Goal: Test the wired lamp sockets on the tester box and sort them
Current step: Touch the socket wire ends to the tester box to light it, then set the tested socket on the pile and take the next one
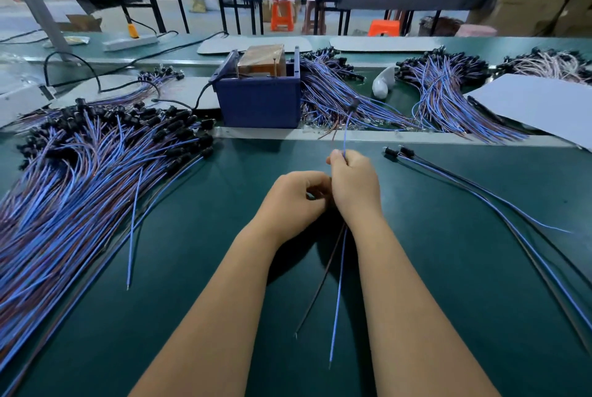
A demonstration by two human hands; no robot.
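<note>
— Blue and brown insulated wires (337, 271) are trailing toward the body beneath the wrists, thin and smooth, ends stripped. What is gripping them?

— The right hand (354, 187) is curling round them, knuckles up, with the black lamp socket (353, 105) swaying blurred above it. The left hand (296, 201) is pressing against it, fingers curled; whether it is pinching a wire, I cannot tell.

— And the tester box (259, 98)?

— Sitting beyond both hands, dark blue, boxy. A big heap of wired sockets (80, 179) is fanning out left of the left hand; two sockets (398, 151) are lying right of the right hand.

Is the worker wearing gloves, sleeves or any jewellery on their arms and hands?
No. The left hand and right hand are both bare, without gloves. The forearms are uncovered as far as the frame shows, and no sleeve, watch, ring or wristband is visible.
</note>
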